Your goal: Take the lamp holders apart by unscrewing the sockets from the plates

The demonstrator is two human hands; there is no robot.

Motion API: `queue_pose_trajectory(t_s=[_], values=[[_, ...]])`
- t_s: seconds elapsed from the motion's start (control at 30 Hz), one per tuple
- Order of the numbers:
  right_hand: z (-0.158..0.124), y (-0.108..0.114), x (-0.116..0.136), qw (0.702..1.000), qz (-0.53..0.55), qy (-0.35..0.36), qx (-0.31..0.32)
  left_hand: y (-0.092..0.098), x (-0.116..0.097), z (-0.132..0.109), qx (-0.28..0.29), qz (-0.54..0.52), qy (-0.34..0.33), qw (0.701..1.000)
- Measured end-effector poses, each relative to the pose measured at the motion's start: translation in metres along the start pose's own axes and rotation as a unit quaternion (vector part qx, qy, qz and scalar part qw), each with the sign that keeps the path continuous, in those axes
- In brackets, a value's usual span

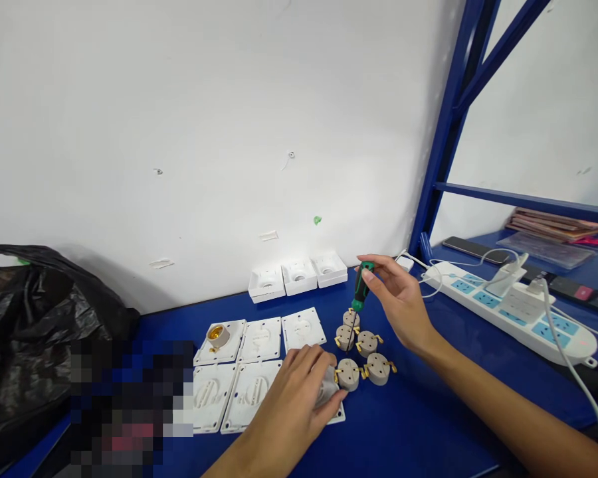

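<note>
My right hand (398, 299) pinches the top of a green-and-black screwdriver (361, 287), which stands upright with its tip down among several round beige lamp-holder cores (367, 343) with brass tabs. My left hand (292, 392) is closed around a white lamp-holder part (327, 392) resting on a white square plate (337, 416), right beside one of the beige cores (348, 374). Several white square base plates (259, 372) lie flat on the blue table (403, 425) to the left. One plate carries a mounted socket with a brass centre (218, 334).
Three white square housings (298, 276) line the wall at the back. A black plastic bag (34, 325) sits at far left. A white power strip (513, 309) with plugs and cables lies at right, beside a blue shelf frame (448, 126), a remote and stacked papers (553, 226).
</note>
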State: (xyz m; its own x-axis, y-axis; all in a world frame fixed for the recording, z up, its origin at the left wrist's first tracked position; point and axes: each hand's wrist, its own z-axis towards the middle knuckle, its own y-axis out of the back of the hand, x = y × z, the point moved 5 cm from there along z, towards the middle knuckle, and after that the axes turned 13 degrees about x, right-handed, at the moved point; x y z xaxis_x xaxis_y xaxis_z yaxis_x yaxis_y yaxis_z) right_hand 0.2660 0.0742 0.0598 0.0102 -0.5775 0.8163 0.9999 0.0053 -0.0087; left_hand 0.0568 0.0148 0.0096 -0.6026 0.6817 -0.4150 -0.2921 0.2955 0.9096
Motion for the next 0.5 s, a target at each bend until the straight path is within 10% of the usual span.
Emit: queue_pose_trajectory(t_s=[0.5], values=[[-0.0059,-0.0120,0.0007,0.998,-0.027,0.005,0.055,-0.0002,0.0023,-0.0027,-0.057,0.027,-0.015,0.998]])
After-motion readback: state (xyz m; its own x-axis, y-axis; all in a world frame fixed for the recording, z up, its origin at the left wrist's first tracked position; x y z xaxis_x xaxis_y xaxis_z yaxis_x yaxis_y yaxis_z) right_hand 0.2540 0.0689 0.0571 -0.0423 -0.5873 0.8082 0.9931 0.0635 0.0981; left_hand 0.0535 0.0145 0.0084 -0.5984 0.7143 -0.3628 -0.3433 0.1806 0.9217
